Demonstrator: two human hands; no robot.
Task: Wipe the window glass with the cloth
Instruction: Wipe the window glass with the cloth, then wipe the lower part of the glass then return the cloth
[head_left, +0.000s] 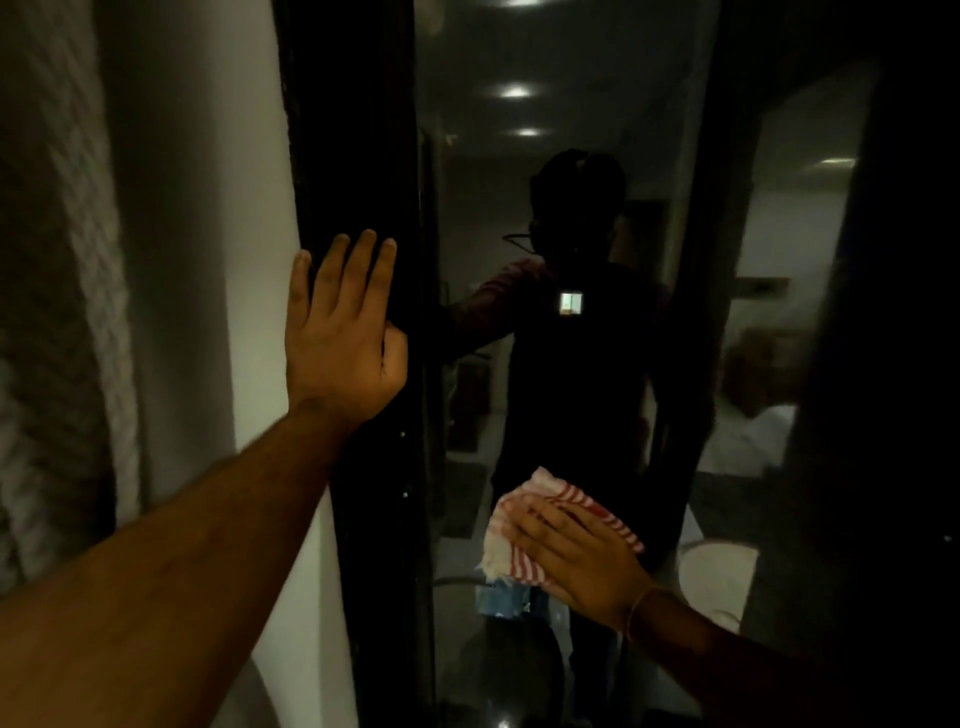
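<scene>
The window glass (566, 208) is a tall dark pane that mirrors a person and ceiling lights. A red-and-white striped cloth (511, 551) lies flat against the lower part of the pane. My right hand (576, 561) presses on it with fingers spread, pointing up and left, a thin bangle on the wrist. My left hand (340, 332) rests flat on the dark window frame (358, 156) at the glass's left edge, fingers pointing up and slightly apart, holding nothing.
A white wall (208, 260) and a pale textured curtain (62, 286) stand left of the frame. A second dark frame post (701, 312) borders the pane on the right. A pale round bucket-like shape (717, 571) shows low on the right.
</scene>
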